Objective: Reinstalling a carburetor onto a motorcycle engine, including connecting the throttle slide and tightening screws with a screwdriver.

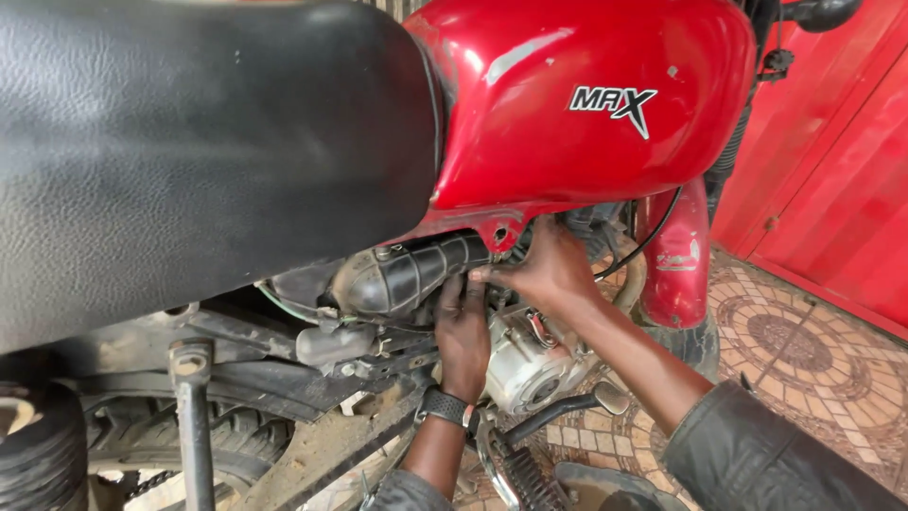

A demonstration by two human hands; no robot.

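Both hands work under the red fuel tank [586, 104]: left hand [462, 336], fingers flat, presses beside the black ribbed air hose [411, 274]; right hand [549, 270] curls into the engine [530, 364] gap, its grip hidden.

Left hand [462, 339] fingertips hidden up at 12 o'clock behind the ribbed black air duct [416, 274]; can't tell what they touch or whether they grip. Right hand [547, 270] fingers tucked under the red fuel tank [586, 104] lip, contact point unseen. Both forearms cut by the bottom edge at 6 o'clock. Black seat [189, 132] cropped left and top. Rear tyre [38, 445] cut at 8 o'clock. Engine [530, 364] mostly blocked by the hands. Handlebar end [821, 11] clipped at 1 o'clock.
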